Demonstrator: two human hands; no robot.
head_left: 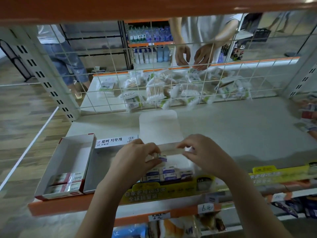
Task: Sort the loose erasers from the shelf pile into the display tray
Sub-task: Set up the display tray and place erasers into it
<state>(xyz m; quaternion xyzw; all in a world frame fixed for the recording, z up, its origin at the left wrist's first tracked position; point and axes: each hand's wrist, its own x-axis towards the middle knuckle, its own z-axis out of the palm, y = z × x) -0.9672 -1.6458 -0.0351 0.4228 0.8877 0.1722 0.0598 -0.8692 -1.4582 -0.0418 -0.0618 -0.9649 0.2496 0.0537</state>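
My left hand (pixel 137 157) pinches a small white eraser with a blue sleeve (pixel 162 157) above the display tray (pixel 103 169), an open white box with Korean lettering on its raised lid. Several matching erasers (pixel 167 173) lie in rows at the tray's front right. My right hand (pixel 204 152) hovers just right of the held eraser with fingers curled; something small and white shows at its fingertips, too blurred to name. A loose pile of erasers (pixel 308 117) lies at the shelf's far right edge.
A second open box (pixel 65 162) holding red-sleeved erasers stands left of the tray. A wire grid (pixel 154 83) backs the shelf; behind it lie cotton swab packs and another person's hands. A white card flap (pixel 158 126) stands behind the tray.
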